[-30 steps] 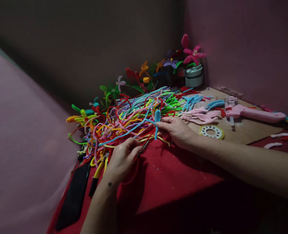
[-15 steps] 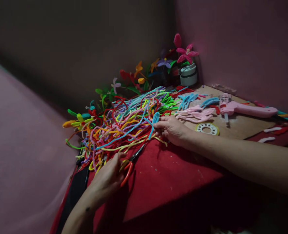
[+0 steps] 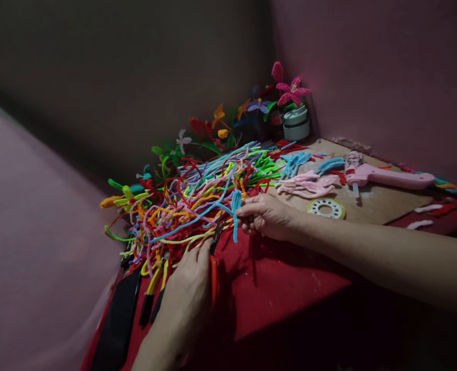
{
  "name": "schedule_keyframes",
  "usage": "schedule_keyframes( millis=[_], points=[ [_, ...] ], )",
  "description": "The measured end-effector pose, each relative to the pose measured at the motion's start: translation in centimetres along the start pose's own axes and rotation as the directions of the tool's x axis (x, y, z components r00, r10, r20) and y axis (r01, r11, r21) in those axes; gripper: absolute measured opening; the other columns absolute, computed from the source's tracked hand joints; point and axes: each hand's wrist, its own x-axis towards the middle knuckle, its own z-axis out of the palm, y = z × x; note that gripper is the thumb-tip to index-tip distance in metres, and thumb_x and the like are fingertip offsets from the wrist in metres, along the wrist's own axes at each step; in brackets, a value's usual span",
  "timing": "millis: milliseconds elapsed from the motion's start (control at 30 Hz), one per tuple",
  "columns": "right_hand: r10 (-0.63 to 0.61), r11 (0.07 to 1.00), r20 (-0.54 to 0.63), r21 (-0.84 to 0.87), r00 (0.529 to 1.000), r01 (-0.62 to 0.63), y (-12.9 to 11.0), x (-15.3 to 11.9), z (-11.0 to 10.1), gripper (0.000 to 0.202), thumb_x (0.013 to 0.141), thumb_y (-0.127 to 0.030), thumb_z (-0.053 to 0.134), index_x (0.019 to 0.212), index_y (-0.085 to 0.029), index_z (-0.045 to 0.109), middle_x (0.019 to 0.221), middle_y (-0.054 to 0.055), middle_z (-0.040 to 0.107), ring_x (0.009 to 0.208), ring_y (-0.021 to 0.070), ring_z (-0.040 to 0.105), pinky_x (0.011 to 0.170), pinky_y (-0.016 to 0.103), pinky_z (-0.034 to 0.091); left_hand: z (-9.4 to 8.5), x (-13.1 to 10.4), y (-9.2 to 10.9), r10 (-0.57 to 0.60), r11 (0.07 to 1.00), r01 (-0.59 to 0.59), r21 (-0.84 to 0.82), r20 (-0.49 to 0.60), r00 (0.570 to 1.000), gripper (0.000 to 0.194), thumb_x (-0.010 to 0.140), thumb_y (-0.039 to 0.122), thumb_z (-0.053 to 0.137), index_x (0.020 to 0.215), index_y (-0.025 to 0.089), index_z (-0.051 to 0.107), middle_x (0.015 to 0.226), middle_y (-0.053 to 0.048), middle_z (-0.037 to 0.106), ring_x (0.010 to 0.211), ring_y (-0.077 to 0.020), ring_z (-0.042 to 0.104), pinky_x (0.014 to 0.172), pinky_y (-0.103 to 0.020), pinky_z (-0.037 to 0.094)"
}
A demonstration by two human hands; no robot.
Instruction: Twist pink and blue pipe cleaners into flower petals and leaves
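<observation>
Between the fingers of my right hand point(image 3: 265, 215) is a blue pipe cleaner petal point(image 3: 236, 202), a looped shape with loose ends pointing left and down. My left hand point(image 3: 190, 278) grips a pair of scissors point(image 3: 214, 273) with orange handles and dark blades. The blades point up and away, just left of the petal and apart from it. Behind both hands spreads a tangled heap of coloured pipe cleaners point(image 3: 197, 198). My left palm hides part of the scissor handles.
On a brown board at the right lie pink petals point(image 3: 309, 184), blue petals point(image 3: 296, 164), a yellow tape roll point(image 3: 326, 208) and a pink glue gun point(image 3: 387, 176). Pipe cleaner flowers point(image 3: 292, 91) stand at the back near a pale jar point(image 3: 296, 123). Pliers point(image 3: 149, 304) and a black flat object point(image 3: 118, 314) lie front left.
My left hand has moved right with the scissors, turning the blades more upright and nearer the blue petal. My right hand has shifted slightly left and down. The pliers have come into view.
</observation>
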Motion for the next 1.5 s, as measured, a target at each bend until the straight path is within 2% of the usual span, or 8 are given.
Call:
schedule_keyframes(
  millis=[267,400,600,733,900,1133,1333,1500],
  points=[
    [0.143,0.989,-0.018,0.053,0.990,-0.141,-0.1,-0.5,0.5,0.013,0.064,-0.006,0.053,0.052,-0.010,0.052,0.047,0.002,0.055,0.038,0.0078,0.046,0.040,0.020,0.034,0.1,0.4,1.5,0.066,0.995,-0.064,0.070,-0.026,0.997,0.055,0.077,0.004,0.034,0.131,0.013,0.035,0.102,-0.014,0.057,0.096,-0.0221,0.055,0.077,-0.033,0.048],
    [0.168,0.984,-0.018,0.065,0.986,-0.167,-0.3,-0.8,0.8,0.015,0.063,-0.004,0.048,0.049,-0.010,0.049,0.044,0.002,0.052,0.036,0.0080,0.045,0.039,0.021,0.033,0.1,0.8,1.7,0.061,0.993,-0.058,0.104,-0.028,0.998,0.054,0.080,0.005,0.031,0.133,0.013,0.032,0.103,-0.014,0.056,0.096,-0.0222,0.054,0.078,-0.035,0.047],
    [0.163,0.986,-0.004,0.022,0.987,-0.163,-0.1,-0.8,0.7,0.016,0.064,-0.002,0.049,0.049,-0.010,0.049,0.044,0.003,0.052,0.036,0.0078,0.045,0.039,0.021,0.034,0.2,1.1,1.7,0.120,0.993,-0.120,0.003,-0.009,0.993,0.056,0.077,0.006,0.031,0.132,0.010,0.030,0.115,-0.017,0.053,0.103,-0.0233,0.054,0.079,-0.033,0.048],
    [0.175,0.985,-0.002,0.014,0.985,-0.175,-0.1,-0.8,0.7,0.015,0.066,-0.004,0.051,0.052,-0.010,0.050,0.046,0.003,0.054,0.036,0.0073,0.046,0.039,0.020,0.036,0.0,1.1,2.0,0.042,0.999,-0.040,-0.029,0.098,0.994,0.050,0.079,0.009,0.032,0.128,0.011,0.035,0.103,-0.016,0.059,0.096,-0.0235,0.058,0.074,-0.033,0.049],
    [0.160,0.987,0.004,0.005,0.987,-0.160,0.3,-0.8,0.5,0.012,0.063,-0.004,0.051,0.053,-0.010,0.050,0.046,0.003,0.056,0.036,0.0075,0.046,0.038,0.019,0.037,-0.5,1.7,2.7,-0.034,0.999,0.040,-0.033,0.180,0.983,0.037,0.082,0.012,0.033,0.117,0.014,0.044,0.089,-0.012,0.061,0.088,-0.0225,0.061,0.073,-0.031,0.046],
    [0.206,0.978,-0.137,0.039,0.969,-0.203,0.6,0.1,0.1,0.016,0.062,-0.002,0.045,0.049,-0.011,0.048,0.044,0.003,0.053,0.036,0.0074,0.043,0.036,0.019,0.033,-0.5,3.7,3.1,-0.102,0.992,0.071,0.100,0.343,0.934,0.032,0.082,0.008,0.030,0.109,0.012,0.047,0.083,-0.014,0.063,0.081,-0.0246,0.063,0.064,-0.030,0.043],
    [0.220,0.975,-0.214,0.029,0.952,-0.219,0.7,0.5,-0.3,0.016,0.068,-0.007,0.050,0.052,-0.011,0.049,0.046,0.002,0.053,0.037,0.0066,0.043,0.037,0.019,0.033,-0.2,4.5,1.7,-0.079,0.994,0.048,0.097,0.340,0.937,0.027,0.080,0.008,0.033,0.102,0.012,0.048,0.086,-0.015,0.064,0.081,-0.0239,0.063,0.065,-0.030,0.042],
    [0.062,0.988,-0.144,-0.128,0.988,-0.081,0.8,0.2,-0.1,0.014,0.066,-0.010,0.054,0.053,-0.013,0.049,0.048,0.001,0.054,0.039,0.0071,0.045,0.039,0.020,0.034,-0.2,3.7,0.7,-0.131,0.980,0.070,0.186,0.339,0.932,0.027,0.082,0.010,0.029,0.099,0.013,0.050,0.086,-0.013,0.065,0.077,-0.0248,0.064,0.060,-0.030,0.042]
  ],
)
